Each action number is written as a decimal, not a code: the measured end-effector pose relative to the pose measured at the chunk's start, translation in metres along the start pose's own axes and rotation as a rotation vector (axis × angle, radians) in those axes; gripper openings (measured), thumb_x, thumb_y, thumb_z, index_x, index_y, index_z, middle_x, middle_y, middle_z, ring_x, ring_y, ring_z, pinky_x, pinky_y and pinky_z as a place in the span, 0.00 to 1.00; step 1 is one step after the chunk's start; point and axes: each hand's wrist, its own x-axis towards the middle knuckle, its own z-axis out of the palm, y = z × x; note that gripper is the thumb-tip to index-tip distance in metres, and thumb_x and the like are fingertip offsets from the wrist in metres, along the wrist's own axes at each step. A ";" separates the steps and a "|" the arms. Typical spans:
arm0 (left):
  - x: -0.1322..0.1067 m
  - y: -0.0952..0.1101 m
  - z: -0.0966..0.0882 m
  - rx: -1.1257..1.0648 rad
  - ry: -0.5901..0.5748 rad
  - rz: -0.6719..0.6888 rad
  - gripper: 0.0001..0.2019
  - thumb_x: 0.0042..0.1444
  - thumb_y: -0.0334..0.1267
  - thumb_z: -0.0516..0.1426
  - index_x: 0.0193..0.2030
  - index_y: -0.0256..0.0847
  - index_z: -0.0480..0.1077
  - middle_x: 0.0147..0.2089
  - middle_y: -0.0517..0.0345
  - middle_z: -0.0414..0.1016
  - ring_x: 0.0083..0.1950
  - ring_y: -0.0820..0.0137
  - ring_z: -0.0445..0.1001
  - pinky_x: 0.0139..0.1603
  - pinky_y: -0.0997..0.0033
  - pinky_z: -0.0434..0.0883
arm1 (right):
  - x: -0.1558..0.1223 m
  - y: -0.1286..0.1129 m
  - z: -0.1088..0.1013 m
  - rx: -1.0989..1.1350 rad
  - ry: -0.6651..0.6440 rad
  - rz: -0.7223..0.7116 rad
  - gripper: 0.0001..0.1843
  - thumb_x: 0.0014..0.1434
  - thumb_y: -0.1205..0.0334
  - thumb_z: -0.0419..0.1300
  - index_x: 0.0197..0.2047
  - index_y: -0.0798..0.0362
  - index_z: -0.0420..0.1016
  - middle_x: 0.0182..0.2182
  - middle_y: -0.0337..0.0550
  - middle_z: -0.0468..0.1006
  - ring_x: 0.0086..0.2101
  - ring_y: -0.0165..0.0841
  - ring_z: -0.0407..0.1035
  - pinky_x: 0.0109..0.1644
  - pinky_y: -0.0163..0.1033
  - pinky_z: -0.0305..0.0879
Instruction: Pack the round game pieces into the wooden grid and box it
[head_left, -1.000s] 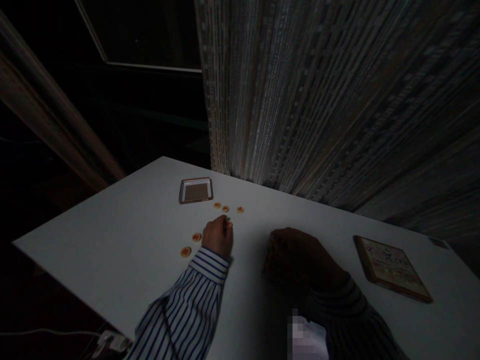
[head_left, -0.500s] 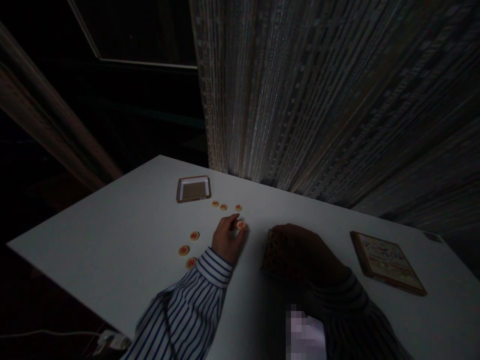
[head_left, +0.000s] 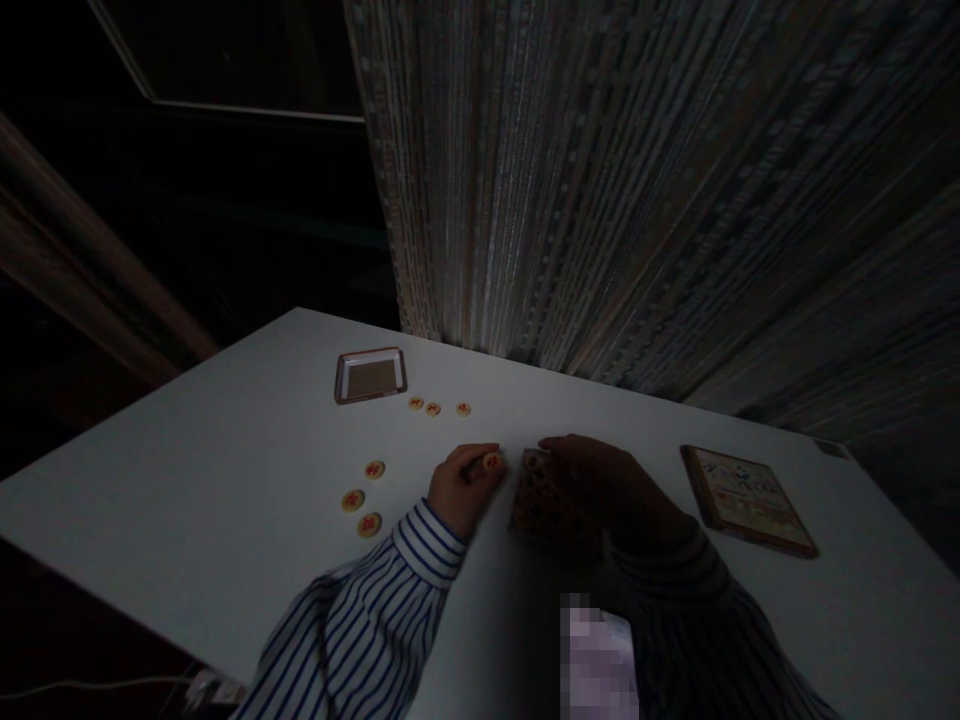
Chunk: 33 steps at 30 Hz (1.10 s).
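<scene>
My left hand, in a striped sleeve, pinches a round xiangqi piece with a red character between thumb and fingers, just above the table. To its right lies an open tray filled with dark-looking round pieces. My right hand hovers over or rests on that tray's far right side, deep in shadow; its fingertips are too dark to make out. On my left are three xiangqi pieces in a loose group. Farther back, three more pieces form a rough row.
A shallow empty-looking lid lies at the back left of the white table. At the right is a flat printed box. A bead-like string curtain hangs behind the table. A pale pixelated patch appears near the front.
My left hand, with the piece, has come closer to the tray of pieces. My right hand has shifted, uncovering more of the tray. The whole view has turned slightly right.
</scene>
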 end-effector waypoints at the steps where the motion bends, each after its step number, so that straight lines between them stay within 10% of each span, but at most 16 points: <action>1: 0.000 0.000 0.001 -0.034 -0.017 -0.046 0.12 0.40 0.35 0.61 0.35 0.37 0.75 0.33 0.54 0.76 0.35 0.70 0.73 0.38 0.70 0.71 | -0.001 0.001 0.000 0.001 0.003 -0.004 0.16 0.56 0.66 0.50 0.45 0.52 0.71 0.39 0.46 0.77 0.38 0.34 0.72 0.42 0.39 0.68; 15: -0.002 0.010 0.008 -0.395 -0.031 -0.345 0.17 0.26 0.38 0.68 0.27 0.35 0.72 0.24 0.56 0.77 0.28 0.72 0.74 0.33 0.72 0.71 | -0.002 -0.002 -0.008 0.004 -0.068 0.001 0.15 0.56 0.65 0.51 0.46 0.52 0.71 0.38 0.46 0.77 0.38 0.34 0.71 0.42 0.37 0.66; 33: -0.005 0.003 0.006 -0.308 -0.166 -0.272 0.19 0.41 0.47 0.62 0.36 0.34 0.76 0.30 0.51 0.78 0.26 0.71 0.73 0.28 0.71 0.71 | -0.001 -0.010 -0.004 0.026 -0.079 -0.059 0.13 0.56 0.66 0.52 0.44 0.52 0.72 0.33 0.45 0.76 0.32 0.32 0.70 0.36 0.36 0.65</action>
